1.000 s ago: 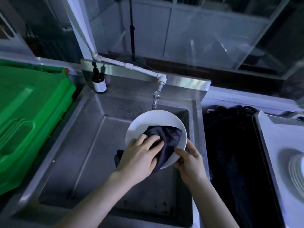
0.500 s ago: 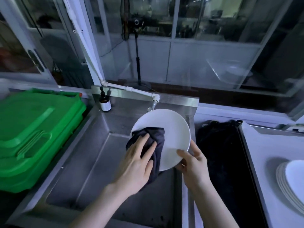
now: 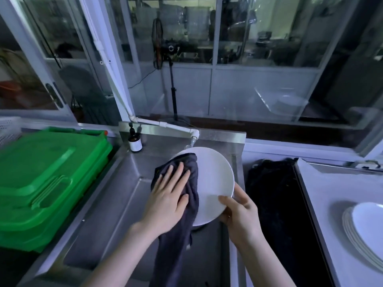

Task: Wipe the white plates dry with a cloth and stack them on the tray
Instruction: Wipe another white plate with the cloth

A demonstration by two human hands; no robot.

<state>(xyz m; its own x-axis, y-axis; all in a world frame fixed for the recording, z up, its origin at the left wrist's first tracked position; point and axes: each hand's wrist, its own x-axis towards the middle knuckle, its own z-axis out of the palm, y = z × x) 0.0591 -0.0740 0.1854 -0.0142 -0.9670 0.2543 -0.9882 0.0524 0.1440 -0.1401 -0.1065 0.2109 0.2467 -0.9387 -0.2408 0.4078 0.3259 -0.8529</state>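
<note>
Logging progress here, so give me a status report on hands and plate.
Left hand flat on cloth, pressing it to plate. Right hand grips plate's lower edge, above sink. Tap close behind plate; stack sits on tray, right.

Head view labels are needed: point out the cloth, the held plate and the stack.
cloth [image 3: 176,251], head view, hanging lower part.
held plate [image 3: 215,179], head view, bare face.
stack [image 3: 371,226], head view, top plate's face.
</note>
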